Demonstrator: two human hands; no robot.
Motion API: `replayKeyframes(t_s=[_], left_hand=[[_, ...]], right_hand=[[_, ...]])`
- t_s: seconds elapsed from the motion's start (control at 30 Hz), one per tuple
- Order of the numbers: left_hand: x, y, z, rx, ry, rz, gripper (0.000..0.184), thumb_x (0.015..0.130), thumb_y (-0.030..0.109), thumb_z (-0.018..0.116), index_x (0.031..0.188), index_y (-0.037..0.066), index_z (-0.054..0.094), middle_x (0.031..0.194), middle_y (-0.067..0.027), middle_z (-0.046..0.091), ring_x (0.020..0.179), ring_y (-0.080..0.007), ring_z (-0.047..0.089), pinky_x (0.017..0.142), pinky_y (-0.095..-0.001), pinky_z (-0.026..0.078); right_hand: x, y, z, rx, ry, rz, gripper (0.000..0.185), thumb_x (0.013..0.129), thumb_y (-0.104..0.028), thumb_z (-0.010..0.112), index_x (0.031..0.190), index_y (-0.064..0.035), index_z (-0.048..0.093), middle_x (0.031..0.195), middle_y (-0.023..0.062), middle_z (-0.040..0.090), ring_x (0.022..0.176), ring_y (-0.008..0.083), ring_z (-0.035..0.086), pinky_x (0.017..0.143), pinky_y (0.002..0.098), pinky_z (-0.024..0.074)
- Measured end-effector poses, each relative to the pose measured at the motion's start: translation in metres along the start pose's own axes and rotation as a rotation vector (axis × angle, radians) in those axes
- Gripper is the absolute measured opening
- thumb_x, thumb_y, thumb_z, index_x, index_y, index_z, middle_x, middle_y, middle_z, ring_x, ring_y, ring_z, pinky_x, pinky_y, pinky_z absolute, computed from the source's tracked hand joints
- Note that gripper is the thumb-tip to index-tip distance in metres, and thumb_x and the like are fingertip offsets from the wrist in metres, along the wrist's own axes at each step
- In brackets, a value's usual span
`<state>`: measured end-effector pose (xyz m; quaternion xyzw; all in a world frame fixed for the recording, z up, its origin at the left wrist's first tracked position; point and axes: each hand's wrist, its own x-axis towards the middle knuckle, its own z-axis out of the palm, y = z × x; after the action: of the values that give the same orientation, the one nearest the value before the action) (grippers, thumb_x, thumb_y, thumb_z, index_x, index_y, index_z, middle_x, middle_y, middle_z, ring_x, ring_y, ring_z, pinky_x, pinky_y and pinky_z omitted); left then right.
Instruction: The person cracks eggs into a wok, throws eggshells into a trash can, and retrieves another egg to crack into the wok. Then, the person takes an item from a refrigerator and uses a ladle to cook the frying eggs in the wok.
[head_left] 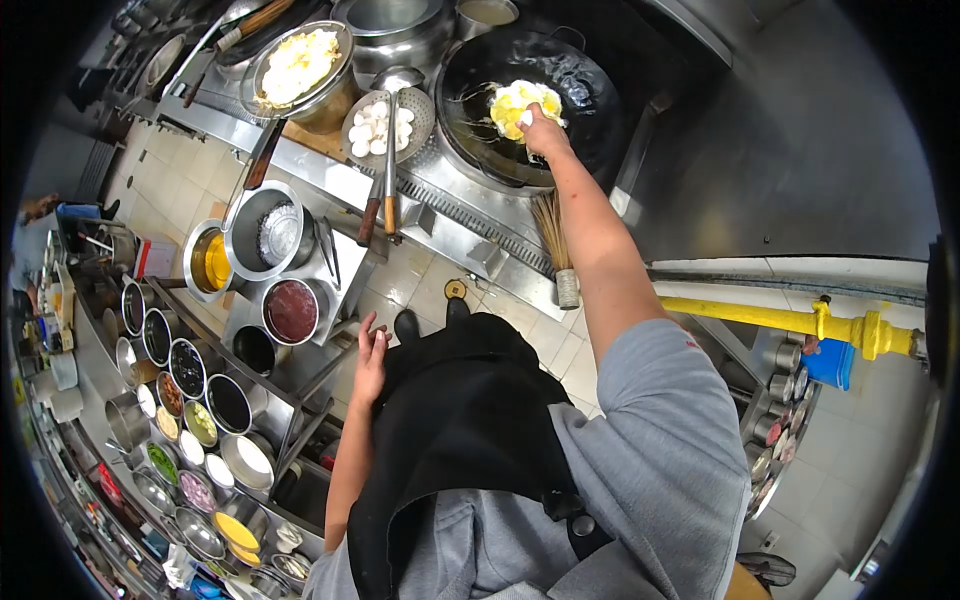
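My right hand [545, 134] is over the black wok [590, 150], fingers closed on a small white egg [526, 117]; whether its shell is whole is unclear. Beneath it, eggs with yellow yolks and whitish whites [513, 100] lie in the wok, where some liquid glistens. To the left of the wok, a perforated skimmer [424, 118] bears several white, egg-like pieces [372, 128], and a ladle [398, 78] rests across it. My left hand [370, 362] hangs open beside my black apron, fingers apart and holding nothing.
A strainer of cooked egg [300, 66] sits on a pot at the upper left. A bamboo brush [556, 245] stands at the stove edge. Left are a steel bowl [262, 232], a yellow-liquid pot [208, 262] and several ingredient containers. A yellow pipe [780, 318] runs along the right.
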<state>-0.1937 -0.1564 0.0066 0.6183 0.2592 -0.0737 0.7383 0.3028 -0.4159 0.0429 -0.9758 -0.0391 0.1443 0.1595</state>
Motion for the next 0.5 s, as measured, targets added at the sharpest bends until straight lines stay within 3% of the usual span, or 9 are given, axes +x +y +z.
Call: replayKeyframes(t_s=[0.5], left_hand=[[0.0089, -0.0003, -0.0003, 0.111, 0.034, 0.065, 0.067, 0.105, 0.041, 0.043, 0.158, 0.020, 0.009, 0.131, -0.0199, 0.050, 0.117, -0.0248, 0.054, 0.103, -0.0370, 0.039]], right_hand=[[-0.0029, -0.0043, -0.0043, -0.065, 0.127, -0.057, 0.047, 0.096, -0.041, 0.057, 0.135, -0.0175, 0.044, 0.117, 0.0259, 0.065, 0.111, 0.0431, 0.061, 0.094, 0.0508, 0.0467]])
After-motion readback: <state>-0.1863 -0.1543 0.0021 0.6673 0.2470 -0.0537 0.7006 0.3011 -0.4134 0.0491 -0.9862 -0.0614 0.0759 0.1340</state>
